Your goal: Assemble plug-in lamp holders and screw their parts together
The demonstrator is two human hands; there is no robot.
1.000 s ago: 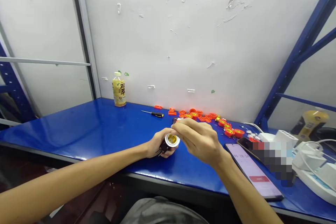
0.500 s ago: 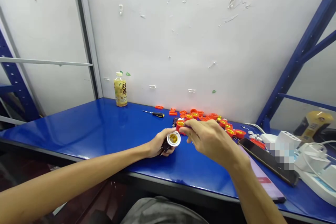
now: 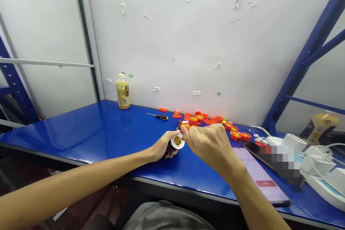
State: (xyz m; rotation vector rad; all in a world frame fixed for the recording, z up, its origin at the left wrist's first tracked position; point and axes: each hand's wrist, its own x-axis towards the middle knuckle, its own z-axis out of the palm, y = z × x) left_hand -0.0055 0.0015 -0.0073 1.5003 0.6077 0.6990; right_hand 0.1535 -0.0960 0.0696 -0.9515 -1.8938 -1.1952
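Note:
My left hand (image 3: 160, 147) is wrapped around a lamp socket (image 3: 179, 146) with a white rim, a brass-coloured inside and a dark body; metal prongs stick out low on it. The socket's mouth is tilted up and toward me, just above the blue table (image 3: 118, 140). Close at the right of the rim, my right hand (image 3: 208, 142) is closed with its fingertips at the socket's mouth. A thin thing seems to reach from these fingers into the socket, but the fingers mostly hide it. Just behind the hands lies an orange socket (image 3: 185, 126), partly covered.
Several orange sockets and parts (image 3: 198, 119) lie along the wall. A black-and-yellow screwdriver (image 3: 161, 117) and a drink bottle (image 3: 123, 93) are farther left. At right are a lit phone (image 3: 265, 184), a dark phone (image 3: 252, 147) and a white power strip (image 3: 320, 183) with cables.
My right hand has turned and its fingers have curled in closer to the socket. My left hand holds the socket in nearly the same place. More of the lit phone shows.

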